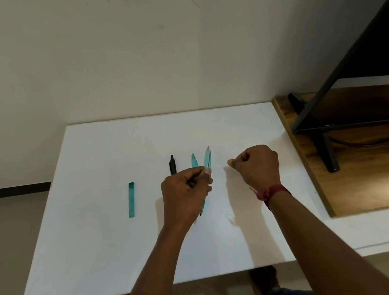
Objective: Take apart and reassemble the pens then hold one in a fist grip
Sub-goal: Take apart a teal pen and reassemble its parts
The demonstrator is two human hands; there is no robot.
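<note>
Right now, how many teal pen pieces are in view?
3. A lone teal piece lies far left; a second teal piece beside the black pen, partly behind the left hand; a third teal piece gripped in that hand. Others may be hidden.

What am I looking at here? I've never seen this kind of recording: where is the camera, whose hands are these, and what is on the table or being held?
There is no machine here. A person works with bare hands, and the single picture comes from a camera worn on their head, looking forward and down. The white table carries a teal pen piece lying alone on the left, then a black pen and a teal pen, both partly hidden behind the left hand. That hand holds a second teal pen by its middle, at a slant. The right hand, with a red wristband, is curled with thumb and fingertip together; nothing shows in it.
</note>
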